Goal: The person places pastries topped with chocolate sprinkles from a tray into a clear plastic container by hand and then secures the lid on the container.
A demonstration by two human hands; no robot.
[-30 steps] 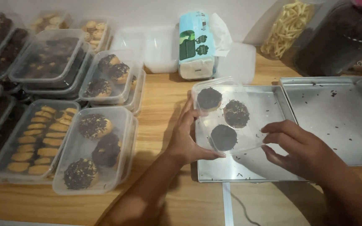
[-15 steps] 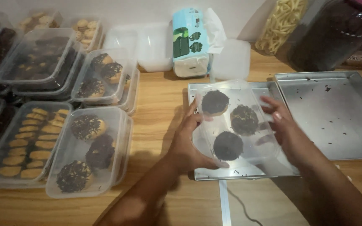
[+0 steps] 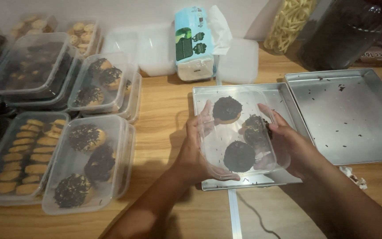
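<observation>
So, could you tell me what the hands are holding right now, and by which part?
Both hands hold a clear plastic container with three chocolate-sprinkled doughnuts: the left hand grips its left long side, the right hand its right side.

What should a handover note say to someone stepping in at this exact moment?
Left hand and right hand: both have a grip on the clear plastic container, held above the left metal tray.
Inside: three chocolate-sprinkled doughnuts.
Done: filled containers of doughnuts and biscuits sit on the wooden table at left.
Left: the held container has no lid on and is not among the others. The right tray holds only crumbs.
</observation>
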